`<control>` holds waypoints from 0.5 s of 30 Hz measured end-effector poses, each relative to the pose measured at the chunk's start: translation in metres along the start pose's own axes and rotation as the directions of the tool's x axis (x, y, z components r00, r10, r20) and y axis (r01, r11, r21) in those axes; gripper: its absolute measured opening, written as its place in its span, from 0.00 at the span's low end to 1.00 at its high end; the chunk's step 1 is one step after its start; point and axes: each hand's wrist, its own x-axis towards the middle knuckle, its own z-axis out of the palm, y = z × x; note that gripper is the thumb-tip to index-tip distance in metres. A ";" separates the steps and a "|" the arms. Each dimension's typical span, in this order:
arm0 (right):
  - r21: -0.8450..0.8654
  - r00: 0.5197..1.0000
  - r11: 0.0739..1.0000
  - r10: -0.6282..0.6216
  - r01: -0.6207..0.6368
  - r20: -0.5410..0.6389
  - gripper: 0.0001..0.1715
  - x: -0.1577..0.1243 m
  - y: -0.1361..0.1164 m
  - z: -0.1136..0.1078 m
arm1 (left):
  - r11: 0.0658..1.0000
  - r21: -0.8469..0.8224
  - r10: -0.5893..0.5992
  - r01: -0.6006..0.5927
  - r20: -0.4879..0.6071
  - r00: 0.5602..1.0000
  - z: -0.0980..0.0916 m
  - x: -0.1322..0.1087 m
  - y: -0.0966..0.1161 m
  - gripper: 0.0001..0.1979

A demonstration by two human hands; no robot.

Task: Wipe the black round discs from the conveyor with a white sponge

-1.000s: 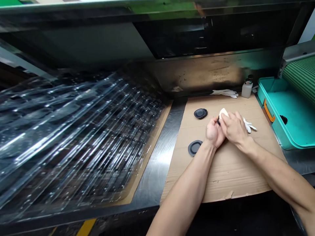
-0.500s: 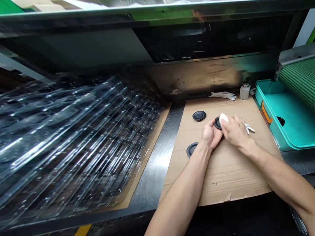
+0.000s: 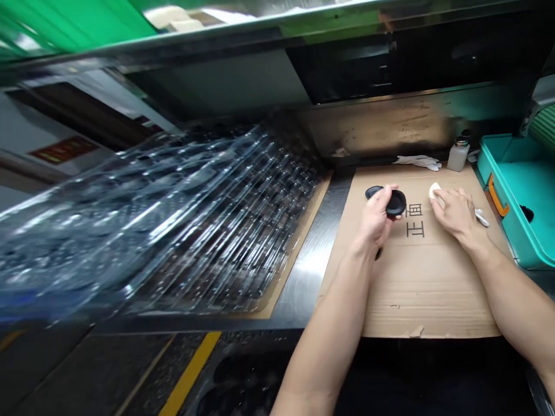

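Observation:
My left hand [image 3: 378, 218] grips a round black dished part [image 3: 396, 203] at its edge, lifted over the cardboard sheet [image 3: 433, 289]. Just behind that hand shows a second black disc [image 3: 372, 191], partly covered by my fingers. The edge of another dark piece [image 3: 378, 253] peeks out beside my left wrist. To the right, my right hand [image 3: 453, 209] pinches a small white pad [image 3: 434, 191] over the cardboard, apart from the black part. Black printed characters [image 3: 415, 221] lie on the cardboard between my hands.
Stacked clear plastic trays [image 3: 225, 231] cover the left of the metal bench [image 3: 310, 254]. At the back are white gloves [image 3: 418, 162] and a small bottle [image 3: 458, 155]. A teal bin [image 3: 511, 225] with an orange handle stands at the right, holding a black piece [image 3: 526, 213].
My hands have parted: the white pad has come away from the black part and moved right. My left hand has tipped the part up. The view has swung left.

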 end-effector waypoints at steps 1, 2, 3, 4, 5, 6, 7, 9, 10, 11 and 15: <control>0.024 0.998 0.998 -0.051 0.050 0.031 0.20 -0.001 -0.002 0.003 | 0.996 0.074 0.061 -0.059 -0.029 0.998 -0.011 -0.003 0.008 0.17; 0.042 0.993 0.995 -0.096 0.093 0.066 0.19 -0.003 -0.005 0.006 | 0.984 0.149 0.111 -0.101 -0.058 0.992 -0.023 -0.007 0.017 0.18; 0.051 0.986 0.991 -0.131 0.126 0.100 0.19 -0.005 -0.008 0.008 | 0.966 0.227 0.146 -0.125 -0.081 0.986 -0.036 -0.011 0.025 0.19; 0.054 0.980 0.988 -0.152 0.146 0.129 0.19 -0.007 -0.011 0.009 | 0.943 0.308 0.163 -0.129 -0.089 0.983 -0.049 -0.017 0.032 0.21; 0.053 0.976 0.987 -0.159 0.153 0.148 0.18 -0.008 -0.013 0.010 | 0.913 0.390 0.160 -0.117 -0.081 0.984 -0.062 -0.022 0.037 0.22; 0.051 0.975 0.987 -0.156 0.150 0.158 0.18 -0.010 -0.014 0.011 | 0.875 0.474 0.141 -0.095 -0.063 0.988 -0.073 -0.028 0.041 0.23; 0.051 0.976 0.989 -0.149 0.142 0.162 0.18 -0.011 -0.015 0.011 | 0.827 0.557 0.115 -0.070 -0.046 0.992 -0.082 -0.033 0.042 0.23; 0.059 0.978 0.990 -0.133 0.125 0.160 0.18 -0.011 -0.015 0.012 | 0.723 0.690 0.086 -0.039 -0.034 0.996 -0.095 -0.041 0.040 0.21; 0.063 0.979 0.991 -0.127 0.119 0.162 0.18 -0.011 -0.014 0.012 | 0.681 0.731 0.090 -0.039 -0.031 0.995 -0.099 -0.043 0.036 0.20; 0.066 0.978 0.991 -0.123 0.113 0.167 0.18 -0.011 -0.013 0.012 | 0.647 0.761 0.101 -0.046 -0.025 0.995 -0.101 -0.044 0.031 0.18; 0.067 0.976 0.993 -0.106 0.095 0.192 0.19 -0.012 -0.013 0.009 | 0.557 0.825 0.134 -0.093 0.021 0.991 -0.102 -0.037 0.009 0.13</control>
